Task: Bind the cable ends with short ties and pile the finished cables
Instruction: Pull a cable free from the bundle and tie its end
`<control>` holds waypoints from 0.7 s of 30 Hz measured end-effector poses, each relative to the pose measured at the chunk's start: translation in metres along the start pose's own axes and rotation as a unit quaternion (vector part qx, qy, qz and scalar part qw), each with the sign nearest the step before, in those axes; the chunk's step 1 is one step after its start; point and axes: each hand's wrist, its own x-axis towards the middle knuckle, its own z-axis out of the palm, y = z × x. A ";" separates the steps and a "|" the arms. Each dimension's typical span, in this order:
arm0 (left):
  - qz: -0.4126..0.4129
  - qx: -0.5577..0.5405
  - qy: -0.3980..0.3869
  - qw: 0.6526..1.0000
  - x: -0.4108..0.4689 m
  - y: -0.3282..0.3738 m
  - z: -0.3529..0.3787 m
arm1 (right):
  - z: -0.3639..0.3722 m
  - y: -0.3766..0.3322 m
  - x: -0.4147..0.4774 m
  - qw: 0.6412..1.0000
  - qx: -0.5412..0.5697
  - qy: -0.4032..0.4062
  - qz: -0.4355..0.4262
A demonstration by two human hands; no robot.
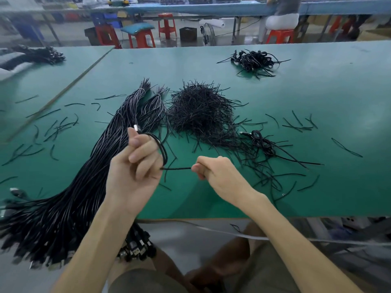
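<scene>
The person is wearing greyish-olive shorts [146, 281], the cloth showing well below both grips, one leg beneath the left grip [135, 166] and the other beneath the right grip [215, 174]. Both forearms [101, 233] are running bare and slim back from the grips, and short plain nails are showing on the left grip's fingers [148, 149].

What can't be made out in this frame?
Head view:
- the cable past the right hand: hidden inside its grip by curled fingers.
- the loose cable bundle: cut off by the left edge.
- the far pile: too small to see ties.
- the background benches: blurred.
</scene>
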 end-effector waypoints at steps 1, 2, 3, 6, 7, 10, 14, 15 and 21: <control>0.004 0.095 0.026 0.995 -0.001 -0.001 -0.002 | -0.003 -0.001 0.000 1.000 -0.018 0.013 -0.010; 0.003 0.218 0.045 0.975 -0.002 -0.002 -0.005 | -0.008 -0.002 0.000 0.999 -0.039 0.029 -0.018; 0.007 0.353 0.052 0.934 -0.003 -0.005 -0.009 | -0.013 -0.003 0.001 0.997 -0.054 0.047 -0.022; 0.043 0.662 0.035 0.747 -0.001 -0.018 -0.024 | -0.019 -0.015 0.000 0.994 -0.058 0.080 -0.041; 0.048 0.724 0.030 0.687 0.001 -0.022 -0.028 | -0.017 -0.021 0.000 0.994 -0.052 0.083 -0.046; 0.095 0.757 0.045 0.645 0.004 -0.031 -0.034 | -0.003 -0.035 -0.004 0.996 0.028 0.079 -0.042; 0.153 0.712 0.126 0.673 0.008 -0.043 -0.034 | 0.007 -0.032 -0.005 0.988 0.115 0.095 -0.042; 0.147 0.694 0.140 0.690 0.011 -0.047 -0.034 | 0.010 -0.033 -0.005 0.987 0.113 0.101 -0.048; 0.030 0.387 0.200 0.900 0.029 -0.045 -0.020 | 0.033 -0.028 -0.007 0.982 0.160 0.100 -0.025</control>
